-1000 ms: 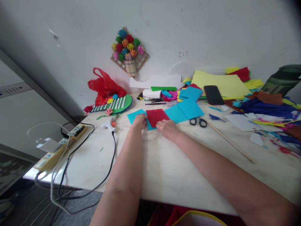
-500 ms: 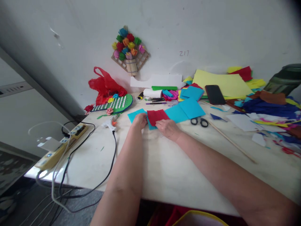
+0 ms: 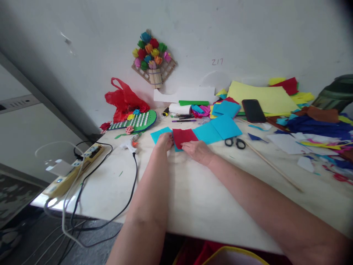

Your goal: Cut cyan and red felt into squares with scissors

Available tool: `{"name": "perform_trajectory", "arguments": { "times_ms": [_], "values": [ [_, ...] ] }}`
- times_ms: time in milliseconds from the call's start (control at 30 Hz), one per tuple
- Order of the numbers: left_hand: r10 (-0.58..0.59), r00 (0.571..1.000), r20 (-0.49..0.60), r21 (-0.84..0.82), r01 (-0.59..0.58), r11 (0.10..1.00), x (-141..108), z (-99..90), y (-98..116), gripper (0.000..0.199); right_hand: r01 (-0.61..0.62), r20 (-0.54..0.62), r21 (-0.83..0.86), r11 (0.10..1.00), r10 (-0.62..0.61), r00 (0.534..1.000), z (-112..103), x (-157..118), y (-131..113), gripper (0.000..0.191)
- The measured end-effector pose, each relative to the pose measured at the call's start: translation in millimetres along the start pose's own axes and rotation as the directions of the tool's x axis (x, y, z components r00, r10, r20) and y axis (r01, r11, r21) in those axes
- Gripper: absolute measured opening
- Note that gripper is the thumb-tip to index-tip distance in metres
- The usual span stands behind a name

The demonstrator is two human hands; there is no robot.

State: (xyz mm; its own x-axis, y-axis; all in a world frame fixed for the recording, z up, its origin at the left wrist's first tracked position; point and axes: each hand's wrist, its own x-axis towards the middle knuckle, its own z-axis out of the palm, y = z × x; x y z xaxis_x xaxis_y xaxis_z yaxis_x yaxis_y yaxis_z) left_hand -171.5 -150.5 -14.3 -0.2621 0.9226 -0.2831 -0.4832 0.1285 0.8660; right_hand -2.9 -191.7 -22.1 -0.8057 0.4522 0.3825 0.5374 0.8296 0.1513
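A long strip of bright blue paper (image 3: 204, 133) lies across the table, and a red paper square (image 3: 183, 137) lies on top of it. My left hand (image 3: 164, 142) is at the square's left edge, its fingers closed on the blue paper there; the fingertips are partly hidden. My right hand (image 3: 197, 151) has its fingers bent together at the red square's lower edge, gripping it against the blue. Blue paper shows beyond my left hand and below the red. Just right of the strip are black-handled scissors (image 3: 235, 142).
A white glue gun (image 3: 130, 144) with a black cable lies left, near a yellow power strip (image 3: 74, 170). A phone (image 3: 253, 110) rests on yellow sheets (image 3: 249, 91). A thin wooden stick (image 3: 273, 166) and colourful scraps (image 3: 311, 125) lie right. A red bag (image 3: 125, 99) stands behind.
The view has shifted very slightly. Both hands stay on the papers, with hardly any visible movement.
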Motion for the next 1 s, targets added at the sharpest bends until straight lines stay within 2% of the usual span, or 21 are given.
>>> {"name": "perform_trajectory", "arguments": {
  "times_ms": [100,400,600,733,800,900,1000],
  "values": [
    [-0.063,0.997,-0.039,0.004,0.063,0.998,1,-0.3,0,0.016,0.014,-0.008,-0.002,1.000,-0.014,1.000,-1,1,0,0.029],
    [-0.069,0.996,-0.055,-0.016,0.069,0.998,-5,4.1,3,0.018,0.044,0.049,-0.035,0.998,-0.043,0.998,-6,1,-2,0.030],
    [-0.098,0.995,0.024,-0.026,0.098,0.995,-14,4.1,10,0.016,0.042,0.079,-0.035,0.999,-0.039,0.996,-7,1,-2,0.030],
    [-0.043,0.998,0.055,0.024,0.041,0.999,-16,2.5,8,0.017,0.044,0.067,-0.009,0.999,-0.043,0.997,-7,1,-2,0.029],
    [0.005,1.000,0.005,0.071,-0.005,0.997,-14,3.1,4,0.014,0.048,0.057,0.008,0.999,-0.048,0.997,-7,1,-2,0.029],
    [0.046,0.996,-0.079,0.120,-0.037,0.992,-12,5.9,0,0.021,0.051,0.055,0.018,0.999,-0.052,0.997,-7,1,-2,0.029],
    [0.071,0.993,-0.096,0.158,-0.055,0.986,-14,9.9,-1,0.027,0.053,0.053,0.013,0.999,-0.054,0.997,-8,1,-2,0.029]
  ]
}}
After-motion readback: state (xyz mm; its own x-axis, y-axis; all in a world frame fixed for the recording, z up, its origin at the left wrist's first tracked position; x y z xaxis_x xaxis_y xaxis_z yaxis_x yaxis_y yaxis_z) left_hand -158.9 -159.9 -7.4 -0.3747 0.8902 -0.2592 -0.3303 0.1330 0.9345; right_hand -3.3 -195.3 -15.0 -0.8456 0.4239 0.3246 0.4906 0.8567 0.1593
